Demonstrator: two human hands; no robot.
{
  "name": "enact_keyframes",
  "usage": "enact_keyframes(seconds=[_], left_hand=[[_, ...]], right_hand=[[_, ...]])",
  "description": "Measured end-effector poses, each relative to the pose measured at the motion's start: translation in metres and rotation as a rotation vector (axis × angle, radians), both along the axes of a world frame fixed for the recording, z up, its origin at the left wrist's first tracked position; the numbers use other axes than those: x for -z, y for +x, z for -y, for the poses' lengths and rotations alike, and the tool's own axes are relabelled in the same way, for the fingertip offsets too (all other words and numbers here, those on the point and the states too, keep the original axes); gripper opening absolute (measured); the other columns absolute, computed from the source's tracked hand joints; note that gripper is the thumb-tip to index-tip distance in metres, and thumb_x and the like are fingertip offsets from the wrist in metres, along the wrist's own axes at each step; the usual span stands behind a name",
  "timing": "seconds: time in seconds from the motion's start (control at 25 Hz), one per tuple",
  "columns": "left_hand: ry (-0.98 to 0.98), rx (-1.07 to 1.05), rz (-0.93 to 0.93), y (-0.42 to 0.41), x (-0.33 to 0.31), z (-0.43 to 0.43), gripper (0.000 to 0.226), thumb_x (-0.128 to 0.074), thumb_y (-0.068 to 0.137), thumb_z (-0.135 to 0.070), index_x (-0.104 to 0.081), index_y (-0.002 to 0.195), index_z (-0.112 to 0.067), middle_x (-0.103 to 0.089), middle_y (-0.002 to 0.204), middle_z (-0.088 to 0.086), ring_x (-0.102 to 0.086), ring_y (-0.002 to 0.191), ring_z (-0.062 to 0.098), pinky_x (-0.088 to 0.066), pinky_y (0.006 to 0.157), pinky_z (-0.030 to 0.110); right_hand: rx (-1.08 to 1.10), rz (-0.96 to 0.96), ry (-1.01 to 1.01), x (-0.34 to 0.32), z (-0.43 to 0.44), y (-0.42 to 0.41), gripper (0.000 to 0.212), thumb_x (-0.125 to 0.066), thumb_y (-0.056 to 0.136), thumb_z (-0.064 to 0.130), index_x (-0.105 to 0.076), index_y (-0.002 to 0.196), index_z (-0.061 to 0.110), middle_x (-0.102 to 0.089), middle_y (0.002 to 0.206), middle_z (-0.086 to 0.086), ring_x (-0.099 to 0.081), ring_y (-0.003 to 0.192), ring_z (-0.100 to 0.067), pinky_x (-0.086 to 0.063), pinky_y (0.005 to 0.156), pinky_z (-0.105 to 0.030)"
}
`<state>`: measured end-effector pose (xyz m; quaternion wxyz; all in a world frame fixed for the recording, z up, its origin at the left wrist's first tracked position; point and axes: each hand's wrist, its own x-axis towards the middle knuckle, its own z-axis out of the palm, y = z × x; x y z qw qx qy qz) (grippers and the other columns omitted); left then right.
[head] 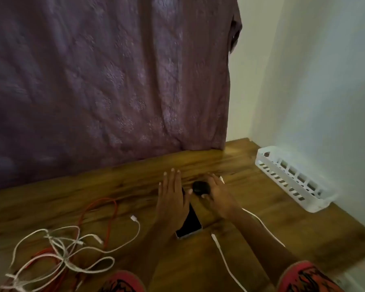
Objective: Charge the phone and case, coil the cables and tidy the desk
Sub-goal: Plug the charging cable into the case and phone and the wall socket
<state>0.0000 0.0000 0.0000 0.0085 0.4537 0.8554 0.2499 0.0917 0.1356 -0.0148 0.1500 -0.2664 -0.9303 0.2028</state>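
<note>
Partly hidden
Our left hand [172,199] covers the far end of the phone [191,223], our right hand [216,197] hides part of the black case [200,187], and the white cable [223,257] runs off the bottom edge.

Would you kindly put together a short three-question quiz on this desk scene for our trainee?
1. True or false: the right hand grips the case.
2. Which thing lies partly under the left hand? A) phone B) mug C) scissors
3. Fill the gap: the tangled cables lie to the ____ of the phone.

Key: 1 true; 2 A; 3 left.
</note>
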Motion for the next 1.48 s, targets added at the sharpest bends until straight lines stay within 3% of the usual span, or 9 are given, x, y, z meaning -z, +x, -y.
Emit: enact_keyframes(seconds=[0.24,0.52,0.64,0.76,0.88,1.04,1.16,1.36,1.48], left_hand=[[-0.103,0.055,0.041,-0.023,0.038,-0.028,0.057,-0.02,0.099,-0.037,0.001,0.147,-0.013,0.003,0.158,0.004,0.011,0.144,0.022,0.005,0.116,0.035],[-0.071,0.13,0.113,-0.033,0.044,-0.046,0.052,-0.023,0.1,-0.029,-0.005,0.147,-0.013,0.005,0.158,0.005,0.016,0.143,0.02,0.005,0.114,0.03],[0.072,0.164,0.426,-0.032,0.027,-0.057,0.054,-0.027,0.099,-0.033,-0.008,0.147,-0.018,0.003,0.158,0.001,0.009,0.144,0.016,-0.003,0.112,0.026],[0.216,0.242,0.856,-0.033,0.006,-0.065,0.052,-0.042,0.096,-0.027,-0.021,0.143,-0.027,-0.028,0.149,-0.003,-0.031,0.135,0.011,-0.026,0.109,0.027],[0.383,0.259,1.041,-0.033,-0.006,-0.066,0.039,-0.057,0.088,-0.012,-0.047,0.118,-0.035,-0.052,0.131,0.001,-0.052,0.117,0.01,-0.044,0.102,0.041],[0.452,0.183,1.158,-0.029,-0.014,-0.064,0.035,-0.061,0.084,-0.001,-0.055,0.107,-0.027,-0.058,0.123,0.007,-0.055,0.117,0.02,-0.048,0.098,0.041],[0.458,0.118,1.139,-0.025,-0.01,-0.061,0.041,-0.06,0.085,-0.005,-0.053,0.116,-0.031,-0.057,0.123,0.0,-0.055,0.117,0.019,-0.044,0.102,0.042],[0.489,0.041,1.226,-0.019,-0.019,-0.057,0.046,-0.053,0.088,0.002,-0.047,0.13,-0.016,-0.053,0.127,0.005,-0.058,0.112,0.019,-0.047,0.098,0.032],[0.505,0.051,1.238,-0.019,-0.023,-0.056,0.046,-0.054,0.087,0.002,-0.047,0.13,-0.014,-0.053,0.128,0.003,-0.058,0.113,0.017,-0.05,0.091,0.025]], right_hand=[[0.021,0.105,-0.164,0.03,-0.03,-0.028,0.067,-0.063,0.083,0.008,-0.031,0.142,0.015,-0.025,0.152,-0.006,-0.027,0.138,-0.025,-0.026,0.111,-0.029],[0.066,0.009,-0.324,0.032,-0.039,-0.032,0.052,-0.057,0.082,-0.004,-0.047,0.132,0.011,-0.05,0.135,-0.011,-0.047,0.125,-0.026,-0.036,0.103,-0.027],[0.09,-0.136,-0.462,0.012,-0.035,-0.026,0.049,-0.059,0.082,-0.005,-0.051,0.127,0.012,-0.058,0.124,-0.009,-0.053,0.116,-0.019,-0.045,0.093,-0.021],[0.063,-0.228,-0.461,-0.017,-0.034,-0.015,0.047,-0.061,0.082,-0.004,-0.054,0.124,0.014,-0.059,0.12,-0.001,-0.051,0.114,-0.01,-0.042,0.094,-0.018],[0.004,-0.271,-0.46,-0.043,-0.034,-0.003,0.046,-0.06,0.081,-0.007,-0.057,0.121,0.014,-0.058,0.12,0.004,-0.05,0.115,-0.007,-0.038,0.099,-0.019],[-0.049,-0.365,-0.575,-0.052,-0.033,0.011,0.048,-0.066,0.078,-0.003,-0.057,0.121,0.015,-0.058,0.117,0.011,-0.053,0.11,0.0,-0.039,0.094,-0.006],[0.115,-0.424,-0.629,-0.035,-0.04,0.014,0.045,-0.07,0.079,0.015,-0.057,0.122,0.015,-0.06,0.116,0.009,-0.055,0.107,-0.001,-0.044,0.092,-0.017],[0.41,-0.085,-0.365,0.025,-0.064,0.003,0.036,-0.057,0.089,0.027,-0.057,0.121,0.01,-0.057,0.121,-0.012,-0.054,0.106,-0.024,-0.045,0.089,-0.032],[0.504,-0.065,-0.295,0.04,-0.071,-0.008,0.029,-0.055,0.09,0.026,-0.061,0.109,0.004,-0.055,0.112,-0.014,-0.055,0.095,-0.026,-0.047,0.084,-0.036]])
